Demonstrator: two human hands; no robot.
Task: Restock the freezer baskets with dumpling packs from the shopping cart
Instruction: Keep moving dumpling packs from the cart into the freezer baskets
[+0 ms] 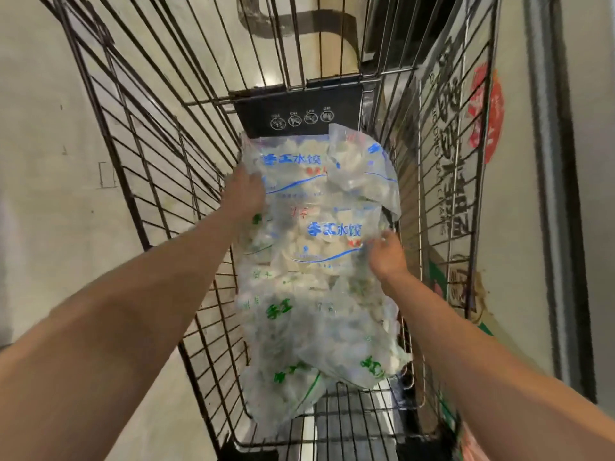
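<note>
Several clear dumpling packs lie piled in the wire shopping cart (pixel 139 168). The upper packs carry blue print, one at the far end (pixel 299 171) and one in the middle (pixel 326 241); green-printed packs (pixel 299 331) lie nearer me. My left hand (pixel 244 191) reaches in and grips the left edge of the far blue-print pack. My right hand (pixel 387 254) pinches the right edge of the middle blue-print pack, fingers curled on the plastic.
The cart's wire sides rise on both sides, with a black panel (pixel 298 113) at its far end. A freezer cabinet wall with printed lettering and a red sticker (pixel 486 111) stands close on the right. Pale floor (pixel 43 144) lies to the left.
</note>
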